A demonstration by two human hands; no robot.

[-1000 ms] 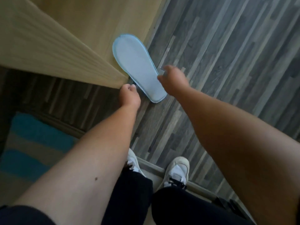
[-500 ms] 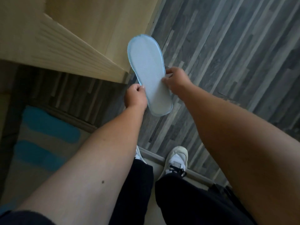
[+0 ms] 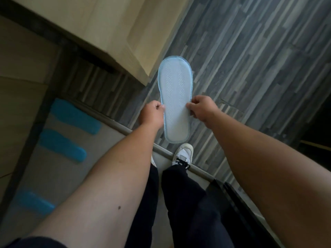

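Observation:
A pale blue slipper is held in the air in front of me, its ribbed white sole facing up and its toe pointing away. My left hand pinches its left edge. My right hand pinches its right edge at about the same height. The slipper's upper side is hidden from view.
A light wooden cabinet stands at the upper left over grey plank flooring. A grey mat with blue stripes lies at the left behind a metal threshold strip. My white shoes stand on the threshold. A dark object is at lower right.
The slipper has come away from the cabinet, turned toe-away, and moved toward me. My left hand, first beside it, now pinches its left edge while the right keeps its hold.

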